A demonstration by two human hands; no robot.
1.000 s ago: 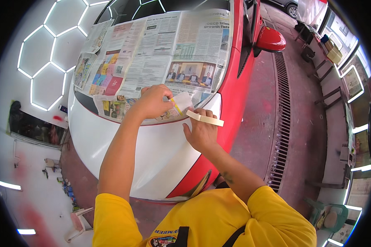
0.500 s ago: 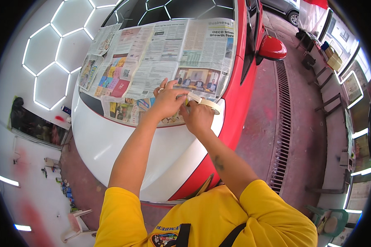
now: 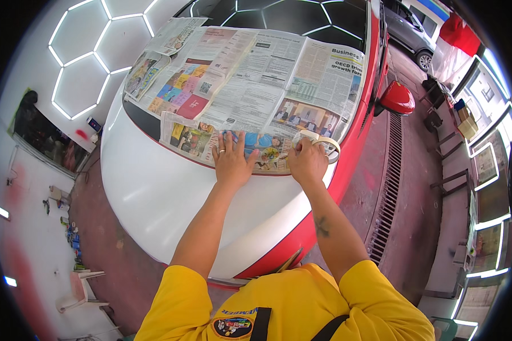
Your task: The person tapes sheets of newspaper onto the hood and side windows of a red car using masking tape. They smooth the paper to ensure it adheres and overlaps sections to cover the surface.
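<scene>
Sheets of newspaper [image 3: 250, 85] cover much of the dark glass of a white and red car [image 3: 153, 182]. My left hand [image 3: 235, 162] lies flat on the lower newspaper strip [image 3: 190, 139], fingers spread, a ring on one finger. To its right, my right hand [image 3: 309, 163] is closed on a cream roll of masking tape [image 3: 334, 153] near the glass's lower right corner. A second, whitish roll [image 3: 306, 135] seems to sit beside it, partly behind the fingers. Whether a strip of tape runs from the fingers to the paper is hidden.
A red side mirror [image 3: 397, 99] juts out on the right. Beyond it, a floor drain grate [image 3: 388, 187] runs lengthwise. Shelving [image 3: 455, 182] lines the right wall, and a grey car [image 3: 409, 34] stands far back. A white chair [image 3: 82, 290] is at lower left.
My hands have moved apart. The left has come down from beside the tape to lie flat on the paper; the right still holds the tape. The view has shifted, too.
</scene>
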